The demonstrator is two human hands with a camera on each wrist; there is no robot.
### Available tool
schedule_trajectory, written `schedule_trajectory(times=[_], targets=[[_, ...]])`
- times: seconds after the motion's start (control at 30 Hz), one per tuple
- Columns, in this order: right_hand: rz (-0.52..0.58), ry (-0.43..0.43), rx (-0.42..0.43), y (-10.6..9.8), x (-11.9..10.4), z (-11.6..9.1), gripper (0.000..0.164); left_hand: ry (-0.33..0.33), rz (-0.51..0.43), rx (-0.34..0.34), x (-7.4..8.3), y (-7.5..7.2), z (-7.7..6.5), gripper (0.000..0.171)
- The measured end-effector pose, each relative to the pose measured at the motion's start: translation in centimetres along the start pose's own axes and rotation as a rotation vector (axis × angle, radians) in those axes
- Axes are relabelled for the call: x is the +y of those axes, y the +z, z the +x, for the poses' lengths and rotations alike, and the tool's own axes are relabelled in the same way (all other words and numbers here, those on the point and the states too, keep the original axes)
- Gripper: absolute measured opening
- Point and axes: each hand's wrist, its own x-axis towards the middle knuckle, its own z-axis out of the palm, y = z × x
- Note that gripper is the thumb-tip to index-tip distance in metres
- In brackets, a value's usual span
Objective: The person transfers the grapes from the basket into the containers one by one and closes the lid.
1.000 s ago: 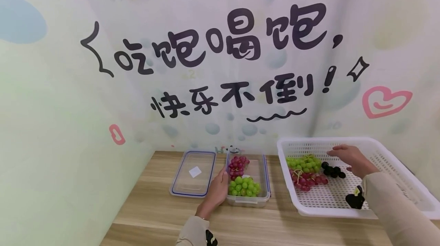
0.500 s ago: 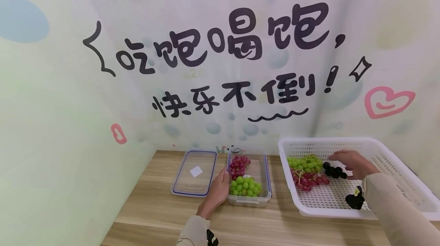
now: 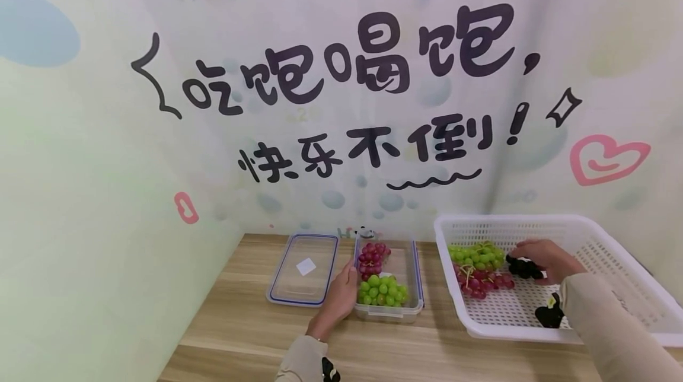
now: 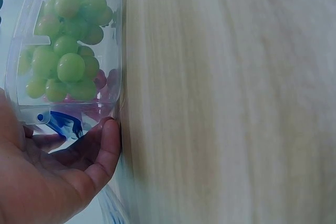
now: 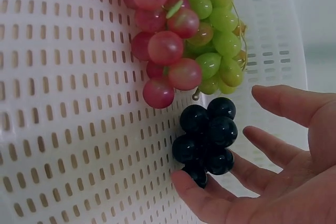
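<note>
My left hand (image 3: 341,293) holds the left side of a clear plastic food container (image 3: 388,312). Its bent fingers sit by a blue clip (image 4: 65,123) at the container's corner in the left wrist view. Inside are a red grape bunch (image 3: 372,256) and a green grape bunch (image 3: 383,292). My right hand (image 3: 549,259) is inside a white plastic basket (image 3: 469,324), with its fingers spread around a small bunch of black grapes (image 5: 209,132). One fingertip overlaps the lower edge of that bunch in the right wrist view.
Green grapes (image 3: 480,255) and red grapes (image 3: 480,282) lie at the basket's left side. A clear lid (image 3: 304,284) with a blue seal lies left of the container on the wooden table (image 3: 235,317). A printed wall sheet (image 3: 320,198) rises behind.
My right hand has come down and left onto the black grapes, its fingers now reaching over them. The left hand stays at the container's side.
</note>
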Motion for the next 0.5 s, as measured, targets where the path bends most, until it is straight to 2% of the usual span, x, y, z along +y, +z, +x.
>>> schedule_trajectory(times=[0.17,0.5], targets=[[-0.024,-0.010,0.002,0.27,0.32,0.18,0.068,0.006,0.007,0.004,-0.03,0.02,0.02,0.049],[-0.016,-0.025,0.043,0.57,0.61,0.79,0.059,0.011,0.007,0.010,0.04,-0.08,0.06,0.049]])
